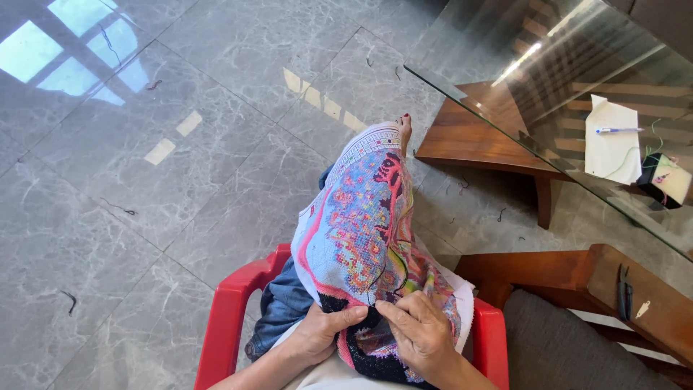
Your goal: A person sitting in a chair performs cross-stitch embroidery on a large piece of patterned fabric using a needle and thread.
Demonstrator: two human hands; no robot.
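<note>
The embroidered cloth point(364, 231) is draped over the lap; its dark lower edge is pinched between left hand point(323, 334) and right hand point(419, 328), fingers clenched on it.

The embroidery cloth point(364, 231) lies draped over the person's lap on the chair point(231, 310), with the left hand point(321, 332) and the right hand point(422, 332) side by side on its near end. To the right stands the glass desk point(462, 87), carrying a sheet of paper point(610, 148) with a pen point(617, 131) on it and a small box point(668, 180) just right of the sheet. Nearer, at the right edge, pliers point(625, 291) lie on a wooden armrest point(650, 307).
</note>
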